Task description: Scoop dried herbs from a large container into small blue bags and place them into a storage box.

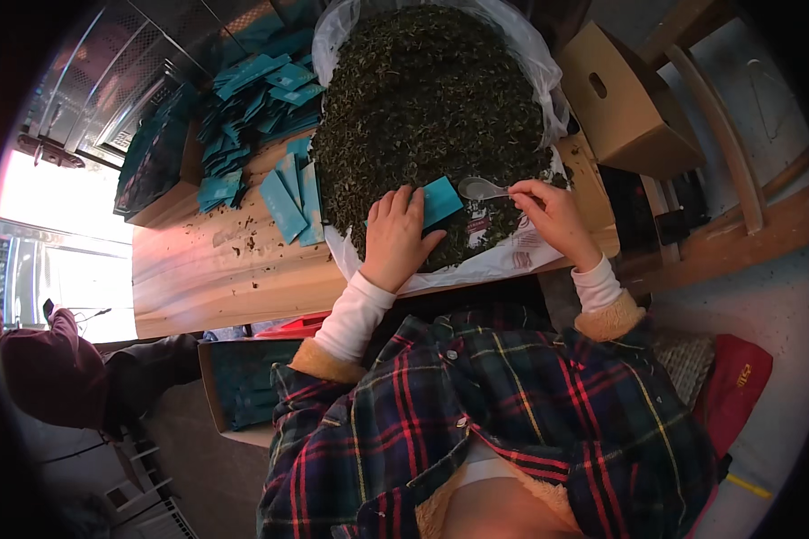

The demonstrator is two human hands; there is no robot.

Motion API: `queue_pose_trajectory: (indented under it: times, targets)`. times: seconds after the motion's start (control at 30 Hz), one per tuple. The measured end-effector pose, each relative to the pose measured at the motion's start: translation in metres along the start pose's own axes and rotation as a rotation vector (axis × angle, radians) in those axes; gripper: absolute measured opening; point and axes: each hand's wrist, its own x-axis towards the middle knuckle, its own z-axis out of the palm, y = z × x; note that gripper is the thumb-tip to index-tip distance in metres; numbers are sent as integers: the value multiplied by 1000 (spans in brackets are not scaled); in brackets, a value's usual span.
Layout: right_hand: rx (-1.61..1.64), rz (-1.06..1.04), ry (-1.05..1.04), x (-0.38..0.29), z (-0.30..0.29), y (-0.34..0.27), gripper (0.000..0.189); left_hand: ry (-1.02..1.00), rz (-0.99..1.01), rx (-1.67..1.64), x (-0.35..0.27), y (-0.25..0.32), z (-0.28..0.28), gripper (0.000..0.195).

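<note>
My left hand [398, 236] lies over a teal packet [441, 202] on a big heap of dried leaves [431, 101]; its fingers cover the packet's left part, and whether they grip it is hard to tell. Between thumb and fingers, my right hand [546, 215] holds the handle of a clear plastic spoon [480, 188], its bowl beside the packet's right end. The leaves rest on a white plastic bag [505, 259] spread open on the wooden table. Several loose teal packets [284, 205] lie just left of the heap.
A large pile of teal packets [256, 101] and a carton of them [165, 162] stand on the wooden table [202, 269] at left. A cardboard box [620, 101] stands at right. Below the table edge is another packet carton [243, 384]. Another person [54, 377] is at far left.
</note>
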Motion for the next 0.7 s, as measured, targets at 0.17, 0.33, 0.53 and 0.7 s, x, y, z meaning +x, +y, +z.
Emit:
queue_pose_trajectory:
  times: [0.17, 0.33, 0.53, 0.7]
  targets:
    - [-16, -46, 13, 4, 5, -4, 15, -13, -63, 2, 6, 0, 11, 63]
    - [49, -80, -4, 9, 3, -17, 14, 35, -127, -190, 5, -4, 5, 62]
    - [28, -112, -13, 13, -9, -43, 13, 176, -160, -453, -1, -15, 1, 64]
    - [-58, -242, -64, 15, -13, -64, 12, 178, -173, -543, -4, -14, -3, 64]
